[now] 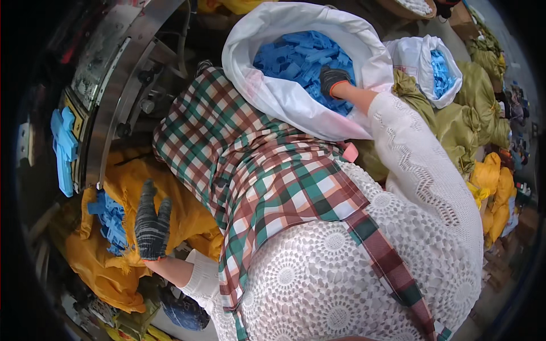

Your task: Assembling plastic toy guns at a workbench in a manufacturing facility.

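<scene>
My right hand [334, 81], in a dark grey knit glove, reaches into a large white sack [242, 54] with its rim rolled back. It touches the loose blue plastic pieces [296, 57] inside, and its fingertips are hidden from view. On the left, my gloved left hand [152, 221] is raised with thumb and fingers apart, holding nothing. Beside it lies an orange-yellow sack [122, 284] with more blue plastic pieces [114, 221] in its mouth. A flat blue plastic piece [64, 150] sits at the edge of the machine, above that hand.
A metal-framed machine [122, 85] stands at the left. To the right of the large sack is a smaller white sack [406, 59] of blue pieces. Tied olive-green sacks [460, 122] and yellow sacks [492, 187] line the right side. A checked apron [273, 176] covers my lap.
</scene>
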Motion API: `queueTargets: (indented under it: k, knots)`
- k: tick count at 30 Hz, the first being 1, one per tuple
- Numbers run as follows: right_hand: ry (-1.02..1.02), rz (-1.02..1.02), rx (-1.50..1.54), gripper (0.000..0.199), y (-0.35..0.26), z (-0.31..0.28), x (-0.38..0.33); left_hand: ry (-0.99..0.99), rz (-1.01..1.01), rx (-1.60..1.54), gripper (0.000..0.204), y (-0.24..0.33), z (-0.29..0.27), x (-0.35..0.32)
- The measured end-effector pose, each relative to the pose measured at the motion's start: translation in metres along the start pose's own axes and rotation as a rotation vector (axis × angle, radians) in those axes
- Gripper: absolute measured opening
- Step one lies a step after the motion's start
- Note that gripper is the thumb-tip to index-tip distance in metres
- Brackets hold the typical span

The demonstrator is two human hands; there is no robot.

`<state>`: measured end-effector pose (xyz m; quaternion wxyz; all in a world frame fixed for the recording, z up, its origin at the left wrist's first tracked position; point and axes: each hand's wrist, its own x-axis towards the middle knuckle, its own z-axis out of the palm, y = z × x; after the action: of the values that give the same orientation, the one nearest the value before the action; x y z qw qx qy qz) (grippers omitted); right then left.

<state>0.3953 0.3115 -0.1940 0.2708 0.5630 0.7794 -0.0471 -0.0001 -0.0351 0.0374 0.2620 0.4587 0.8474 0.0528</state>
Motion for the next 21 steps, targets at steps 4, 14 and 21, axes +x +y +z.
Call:
queueTargets:
  k: [4,14,21]
  knots:
    - [0.096,-0.195,0.128,0.042,-0.009,-0.059,-0.009,0.039,0.166,0.062,0.053,0.007,0.009,0.01]
    - [1.521,-0.708,-0.373,0.019,-0.112,-0.216,-0.157,-0.04,0.555,-1.227,0.055,0.124,0.043,0.052]
    - [1.146,-1.317,0.84,0.044,-0.168,-0.241,-0.176,0.133,0.239,-1.813,0.051,0.088,0.02,0.048]
